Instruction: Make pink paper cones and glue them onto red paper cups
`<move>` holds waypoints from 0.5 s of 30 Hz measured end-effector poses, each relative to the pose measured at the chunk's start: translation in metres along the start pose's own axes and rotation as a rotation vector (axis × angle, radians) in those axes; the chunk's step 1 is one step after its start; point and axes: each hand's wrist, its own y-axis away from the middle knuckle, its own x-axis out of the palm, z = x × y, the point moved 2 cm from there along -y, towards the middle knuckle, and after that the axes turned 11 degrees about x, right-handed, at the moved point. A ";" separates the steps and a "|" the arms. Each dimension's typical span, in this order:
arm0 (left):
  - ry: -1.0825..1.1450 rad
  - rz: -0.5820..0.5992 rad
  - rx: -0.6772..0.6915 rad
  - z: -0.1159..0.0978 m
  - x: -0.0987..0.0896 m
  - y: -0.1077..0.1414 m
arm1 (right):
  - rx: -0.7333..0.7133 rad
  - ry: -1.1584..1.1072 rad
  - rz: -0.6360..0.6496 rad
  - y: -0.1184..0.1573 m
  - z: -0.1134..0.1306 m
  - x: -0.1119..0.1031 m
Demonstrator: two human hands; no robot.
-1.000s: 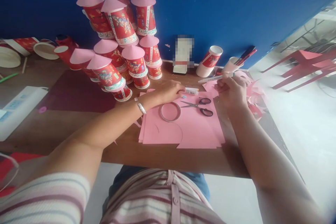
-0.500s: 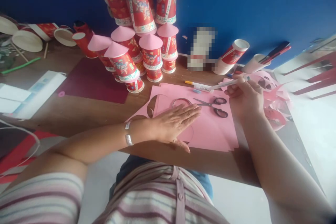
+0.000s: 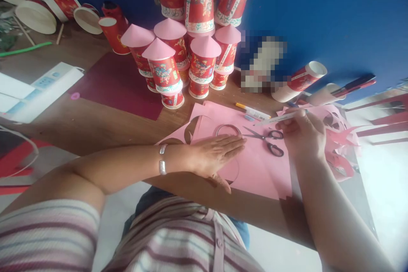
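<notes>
My left hand [image 3: 215, 155] lies flat, fingers stretched out, on a stack of pink paper sheets [image 3: 255, 170]. A thin round ring [image 3: 227, 127] shows just beyond its fingers, and a curved line is visible on the paper below them. My right hand [image 3: 304, 136] is closed around a slim white pen [image 3: 277, 119], held over the right side of the stack with the tip pointing left. Between both hands lies a pair of scissors [image 3: 266, 138] with dark handles, blades parted. A yellow-and-white marker [image 3: 253, 110] and a small blue eraser-like piece [image 3: 249, 117] rest at the paper's far edge.
Red paper-cup towers [image 3: 164, 72] with pink cone tops stand at the back. A dark red sheet [image 3: 121, 87] and a white box [image 3: 47, 89] are left. Pink paper scraps [image 3: 341, 136], a pen cup [image 3: 325, 93] and a tilted red cup [image 3: 307, 74] are right.
The camera view has shifted, so the towers sit farther right. My right hand has come slightly lower and nearer the scissors with the pen. My left hand stays flat on the paper.
</notes>
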 end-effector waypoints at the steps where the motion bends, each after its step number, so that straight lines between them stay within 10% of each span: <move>1: 0.002 -0.003 0.004 0.000 0.001 -0.001 | -0.007 0.007 0.029 0.000 0.002 0.006; 15: -0.037 -0.030 0.007 0.004 0.012 -0.008 | -0.209 0.500 0.658 -0.007 0.034 0.123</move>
